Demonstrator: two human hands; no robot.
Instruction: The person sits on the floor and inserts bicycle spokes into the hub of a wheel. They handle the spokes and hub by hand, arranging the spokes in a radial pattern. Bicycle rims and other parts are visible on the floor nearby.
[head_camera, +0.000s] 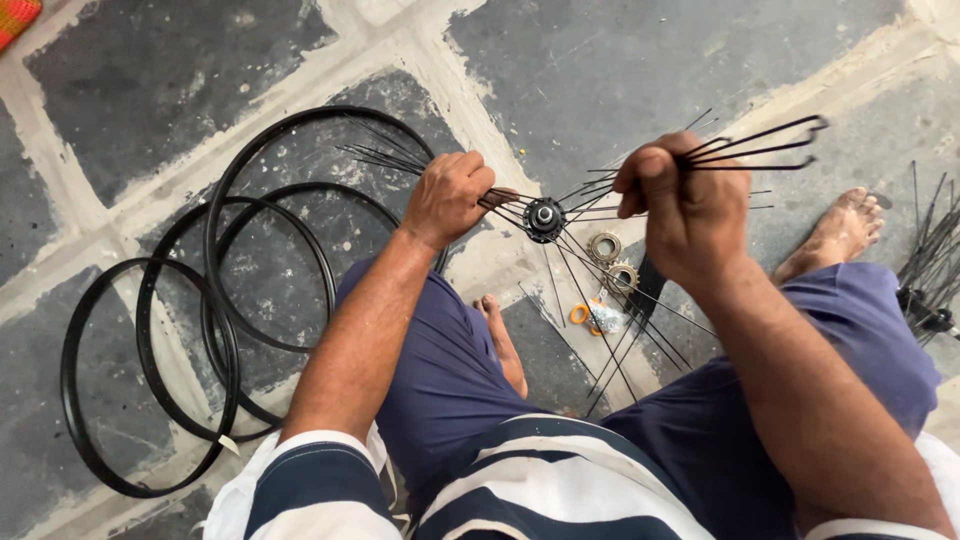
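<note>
A black wheel hub (544, 217) hangs in the air between my hands, with thin black spokes fanning out from it in all directions. My left hand (447, 198) is closed on a group of spokes just left of the hub. Raised to the right of the hub, my right hand (683, 205) grips a bundle of loose black spokes (760, 148) whose bent ends point right. I sit on the floor in dark blue trousers, with both bare feet showing.
Several black bicycle rims (212, 300) lie overlapping on the stone floor at left. Two metal sprocket rings (612, 260), an orange ring and a small clear bag (598, 318) lie below the hub. More spokes (930, 265) lie at the right edge.
</note>
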